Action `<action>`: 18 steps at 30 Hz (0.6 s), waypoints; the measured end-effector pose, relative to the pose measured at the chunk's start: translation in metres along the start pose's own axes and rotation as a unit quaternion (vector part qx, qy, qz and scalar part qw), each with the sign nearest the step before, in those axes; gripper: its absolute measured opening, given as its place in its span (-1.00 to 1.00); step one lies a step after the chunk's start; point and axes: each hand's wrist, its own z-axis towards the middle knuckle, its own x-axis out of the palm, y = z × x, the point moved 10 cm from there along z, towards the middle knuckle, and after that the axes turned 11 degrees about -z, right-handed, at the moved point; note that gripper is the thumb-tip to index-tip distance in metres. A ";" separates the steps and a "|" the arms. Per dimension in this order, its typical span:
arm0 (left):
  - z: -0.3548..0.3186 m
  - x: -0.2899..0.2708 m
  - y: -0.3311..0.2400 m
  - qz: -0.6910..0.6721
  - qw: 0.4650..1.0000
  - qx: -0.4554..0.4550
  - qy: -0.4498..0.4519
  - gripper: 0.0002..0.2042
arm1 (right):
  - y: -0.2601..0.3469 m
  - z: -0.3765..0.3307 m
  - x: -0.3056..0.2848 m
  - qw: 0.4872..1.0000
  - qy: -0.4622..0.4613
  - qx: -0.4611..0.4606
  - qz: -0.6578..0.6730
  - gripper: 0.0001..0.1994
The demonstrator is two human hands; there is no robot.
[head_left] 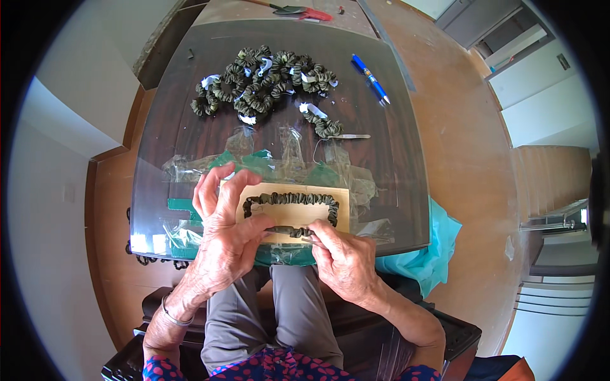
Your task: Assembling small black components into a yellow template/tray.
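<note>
1. A gathered dark-green band [292,199] lies looped on a pale board [289,216], near the desk's [397,165] front edge.
2. Left hand [222,235]: grip spread apart, thumb at the band.
3. Right hand [343,261]: grip clamped on the band's near side.
4. Beyond, a blue pen [370,79] lies right of heaped bands [257,89].

Left grip [222,238] spread, fingers [232,192] raised, thumb reaching inward; right grip [344,261] pinching; forearms [408,315] angled inward.

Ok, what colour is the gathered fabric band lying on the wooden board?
The gathered band is dark olive green; it shows best in the head view.
</note>
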 end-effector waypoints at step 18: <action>0.002 0.014 -0.029 -0.004 0.995 0.094 -0.010 -0.72 | -0.006 -0.003 -0.005 0.996 -0.021 0.016 0.090 -0.69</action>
